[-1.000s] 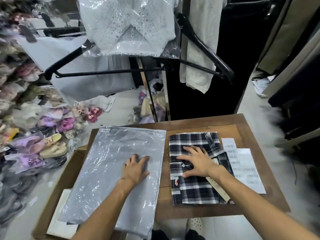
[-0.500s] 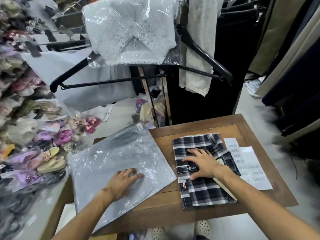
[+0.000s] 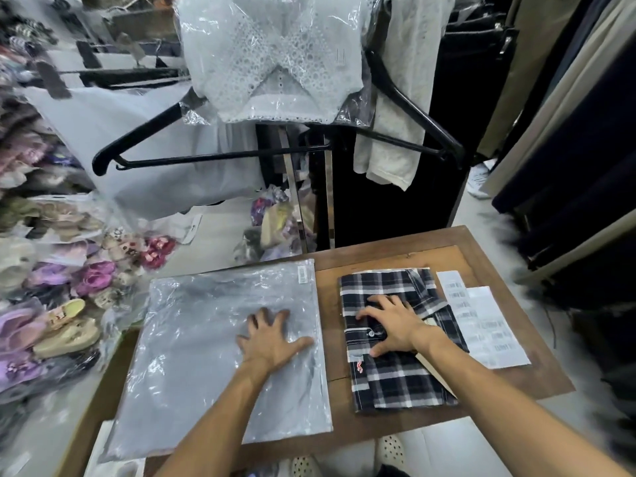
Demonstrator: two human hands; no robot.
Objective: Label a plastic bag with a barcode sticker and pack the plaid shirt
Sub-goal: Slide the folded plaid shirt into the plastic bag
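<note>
- Head view: the plastic bag (image 3: 220, 342) lies flat on the wooden table (image 3: 395, 254), its left part overhanging the edge. The left hand (image 3: 270, 339) rests on it, palm down, fingers spread, gripping nothing.
- Just to the right of that hand lies the folded plaid shirt (image 3: 395, 376), with the right hand (image 3: 392, 327) pressed flat on it, fingers open, holding nothing.
- Beyond the right hand's far side lie the barcode sticker sheets (image 3: 488, 325), touching the shirt's edge.
- Both forearms reach forward and angle slightly inward.
- To do this well, I'd say keep the bag pinned smooth, peel one label cleanly, and press it onto a wrinkle-free patch.
</note>
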